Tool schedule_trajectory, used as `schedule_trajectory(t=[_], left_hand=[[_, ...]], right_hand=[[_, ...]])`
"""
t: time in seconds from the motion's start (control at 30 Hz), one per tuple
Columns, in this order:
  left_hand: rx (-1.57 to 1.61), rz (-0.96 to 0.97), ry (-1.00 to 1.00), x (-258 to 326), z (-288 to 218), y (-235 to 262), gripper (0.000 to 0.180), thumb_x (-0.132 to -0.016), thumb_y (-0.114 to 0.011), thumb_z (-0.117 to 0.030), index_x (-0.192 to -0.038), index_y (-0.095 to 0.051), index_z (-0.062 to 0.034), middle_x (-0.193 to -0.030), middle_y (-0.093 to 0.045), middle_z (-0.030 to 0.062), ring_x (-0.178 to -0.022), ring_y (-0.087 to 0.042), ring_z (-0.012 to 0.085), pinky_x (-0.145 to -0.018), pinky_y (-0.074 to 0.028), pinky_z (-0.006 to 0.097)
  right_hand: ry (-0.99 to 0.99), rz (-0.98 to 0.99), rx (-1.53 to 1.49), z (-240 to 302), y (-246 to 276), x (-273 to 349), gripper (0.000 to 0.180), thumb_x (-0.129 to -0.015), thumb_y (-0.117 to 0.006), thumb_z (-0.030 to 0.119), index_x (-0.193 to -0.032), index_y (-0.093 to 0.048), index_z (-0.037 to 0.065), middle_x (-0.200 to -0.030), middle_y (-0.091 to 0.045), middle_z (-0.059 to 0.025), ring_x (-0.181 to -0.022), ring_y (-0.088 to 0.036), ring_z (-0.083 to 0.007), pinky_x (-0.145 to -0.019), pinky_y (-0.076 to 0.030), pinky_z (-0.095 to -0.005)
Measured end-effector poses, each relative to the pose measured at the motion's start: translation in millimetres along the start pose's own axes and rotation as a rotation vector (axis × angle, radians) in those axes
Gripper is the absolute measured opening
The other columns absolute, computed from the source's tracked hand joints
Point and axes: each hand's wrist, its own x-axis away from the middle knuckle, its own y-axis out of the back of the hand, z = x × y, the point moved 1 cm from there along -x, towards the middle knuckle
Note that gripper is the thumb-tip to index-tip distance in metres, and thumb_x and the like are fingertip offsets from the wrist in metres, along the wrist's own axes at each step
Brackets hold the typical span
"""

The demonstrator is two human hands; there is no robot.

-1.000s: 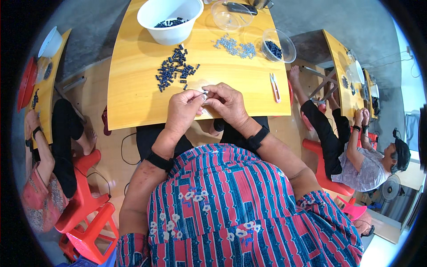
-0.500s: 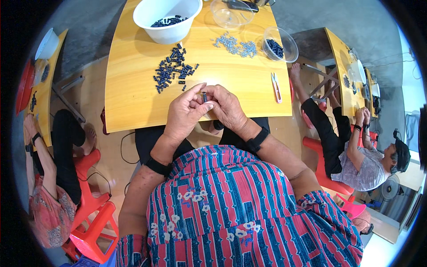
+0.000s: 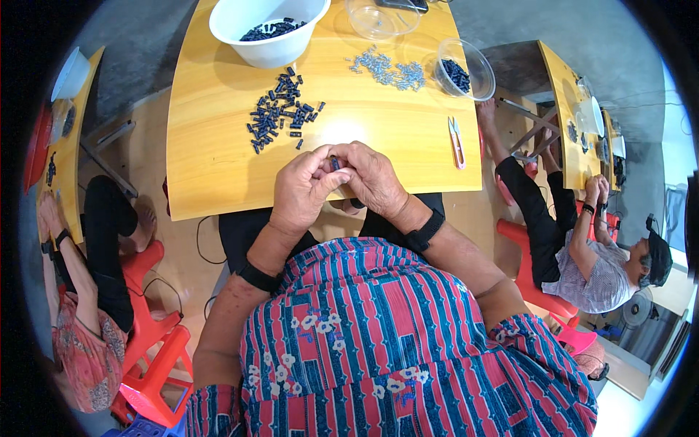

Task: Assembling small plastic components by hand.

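Observation:
At the near edge of the table, a small dark cylindrical piece (image 3: 335,163) is held upright between my two hands. My left hand (image 3: 301,188) closes on it with the thumb and bent fingers. My right hand (image 3: 376,179) meets it from the other side, fingertips pressed on the same piece. Its lower end is covered by my fingers. Just beyond my left hand lies a loose pile of similar black pieces (image 3: 275,115). Farther back sits a heap of small clear pieces (image 3: 393,72).
A white basin (image 3: 280,52) with black pieces stands at the back left. To its right are a clear plastic tub (image 3: 381,25) and a clear round container (image 3: 482,81) holding dark parts. Thread snips (image 3: 456,144) lie on the right. Other people sit at tables on both sides.
Both hands stay together around the piece. My fingers have closed further over it, so less of it shows. The view has shifted slightly.

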Motion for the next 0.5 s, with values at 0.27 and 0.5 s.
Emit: schedule_trajectory(t=[0.27,0.5], left_hand=[[0.098,0.001,0.020,-3,-1,-3,0.036,-0.083,-0.070,-0.015,-0.115,-0.062,-0.0011,-0.078,-0.060,0.0072,-0.070,-0.058,0.0111,-0.066,-0.049,0.025],[0.029,-0.042,0.047,6,-3,-4,0.043,-0.082,-0.066,-0.007,-0.124,-0.058,-0.0006,-0.079,-0.060,0.0061,-0.070,-0.059,0.0106,-0.068,-0.050,0.025]], right_hand=[[-0.021,-0.012,-0.013,1,4,0,0.021,-0.084,-0.060,0.006,-0.105,-0.058,0.004,-0.087,-0.059,-0.0157,-0.080,-0.061,-0.0335,-0.072,-0.049,-0.0389],[-0.048,-0.179,0.004,-3,20,1,0.028,-0.080,-0.063,0.002,-0.108,-0.060,0.002,-0.083,-0.058,-0.0145,-0.075,-0.060,-0.0273,-0.069,-0.048,-0.0336]])
